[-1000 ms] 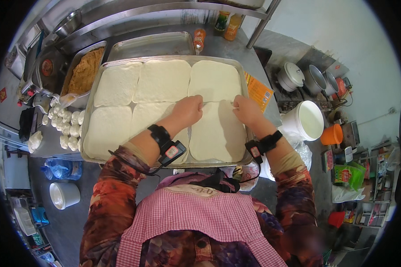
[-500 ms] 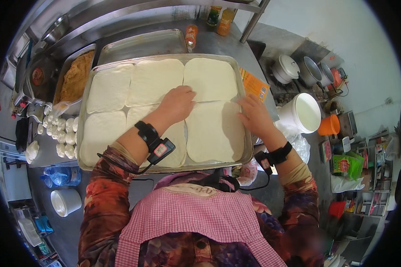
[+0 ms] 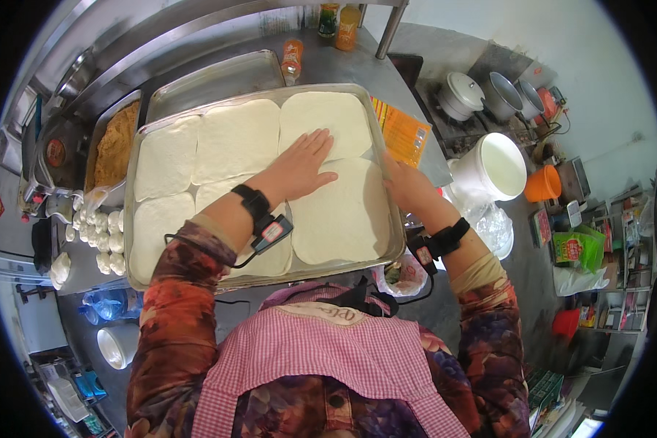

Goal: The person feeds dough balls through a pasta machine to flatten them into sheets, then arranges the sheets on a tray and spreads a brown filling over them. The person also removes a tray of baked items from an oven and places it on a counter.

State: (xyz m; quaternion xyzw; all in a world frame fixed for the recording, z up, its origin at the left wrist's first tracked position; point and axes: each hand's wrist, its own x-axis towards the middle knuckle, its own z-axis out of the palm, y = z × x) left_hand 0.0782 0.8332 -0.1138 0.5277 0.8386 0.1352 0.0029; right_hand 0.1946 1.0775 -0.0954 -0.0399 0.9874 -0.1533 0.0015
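Observation:
A large metal baking tray lies in front of me, lined with several flat, pale rectangular dough sheets. My left hand rests flat on the right part of the dough, fingers stretched toward the far right dough sheet and thumb out over the near right one. At the tray's right side, my right hand grips the rim, with its fingertips partly hidden. Both wrists carry black straps with small boxes.
Left of the tray are small dough balls and a pan of brown crumbly filling. Behind it stand an empty tray and an orange-labelled bottle. An orange packet and a white bucket are at right.
My left hand has gone from curled fingers to lying flat, reaching slightly farther onto the far right sheet. My right hand has closed in on the tray's right rim. The view has shifted slightly.

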